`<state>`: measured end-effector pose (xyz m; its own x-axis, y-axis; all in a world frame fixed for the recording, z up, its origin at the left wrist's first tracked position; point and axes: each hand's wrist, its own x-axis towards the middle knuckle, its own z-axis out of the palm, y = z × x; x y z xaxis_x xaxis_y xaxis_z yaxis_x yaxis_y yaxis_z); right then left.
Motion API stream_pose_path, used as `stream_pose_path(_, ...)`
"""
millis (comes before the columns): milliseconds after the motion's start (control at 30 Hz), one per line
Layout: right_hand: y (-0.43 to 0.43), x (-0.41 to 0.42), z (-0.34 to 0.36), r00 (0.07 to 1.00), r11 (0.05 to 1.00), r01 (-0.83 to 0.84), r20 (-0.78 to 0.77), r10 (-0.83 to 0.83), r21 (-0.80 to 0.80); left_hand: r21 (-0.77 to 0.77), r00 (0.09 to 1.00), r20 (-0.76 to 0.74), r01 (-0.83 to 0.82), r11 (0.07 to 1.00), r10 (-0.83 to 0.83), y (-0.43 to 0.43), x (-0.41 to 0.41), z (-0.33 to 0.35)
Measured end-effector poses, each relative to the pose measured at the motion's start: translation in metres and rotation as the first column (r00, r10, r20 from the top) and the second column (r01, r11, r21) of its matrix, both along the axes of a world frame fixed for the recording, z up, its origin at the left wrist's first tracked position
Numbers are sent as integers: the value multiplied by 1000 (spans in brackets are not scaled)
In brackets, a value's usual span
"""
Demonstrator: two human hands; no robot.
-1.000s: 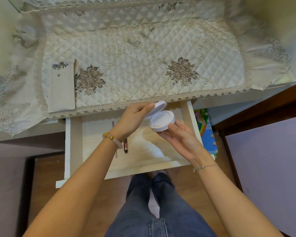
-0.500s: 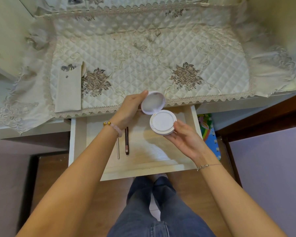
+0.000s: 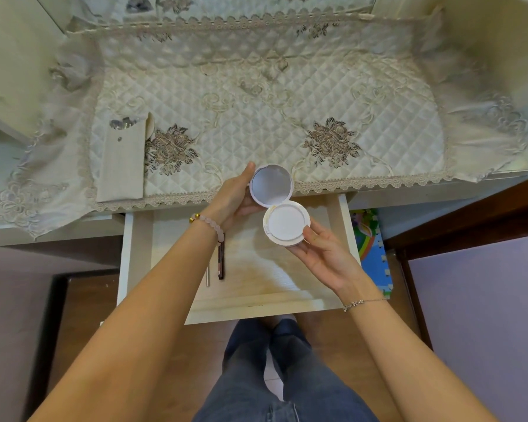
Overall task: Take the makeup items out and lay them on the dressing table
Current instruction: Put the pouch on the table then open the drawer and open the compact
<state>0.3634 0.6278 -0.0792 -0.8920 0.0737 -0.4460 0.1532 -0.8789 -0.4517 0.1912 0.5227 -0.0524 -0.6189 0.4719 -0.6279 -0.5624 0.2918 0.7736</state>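
Note:
A round white compact (image 3: 286, 223) hangs over the pulled-out drawer (image 3: 345, 226), its hinged lid (image 3: 272, 185) swung fully back so the mirror faces up. My left hand (image 3: 235, 196) grips the lid from the left, thumb on its upper rim. The base rests on the fingertips of my right hand (image 3: 323, 254), which curl under it. In the drawer lie a dark brown makeup pencil (image 3: 221, 263) and a thin silver stick (image 3: 208, 277), partly hidden by my left forearm. A beige pouch (image 3: 121, 166) lies at the left of the dressing table's quilted cloth (image 3: 269, 117).
The drawer juts toward my legs, its front edge near my knees. A colourful foam mat (image 3: 372, 248) lies on the floor to the right of the drawer. Dark wooden furniture (image 3: 457, 220) stands at right. The cloth's lace edge overhangs the table front.
The compact's lid has swung from slightly raised to fully open, showing the mirror. Both hands have stayed over the drawer and kept hold of the compact.

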Motion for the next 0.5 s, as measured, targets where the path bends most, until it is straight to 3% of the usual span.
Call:
stream_pose_path(167, 10, -7, 5, 995, 995, 100, -16, -100, -27, 225, 989, 139, -77, 971, 46, -5, 13, -4)
stream_pose_path(500, 31, -18, 8, 995, 985, 33, 88, -48, 168, 286, 987, 91, -154, 946, 133, 7, 19, -7)
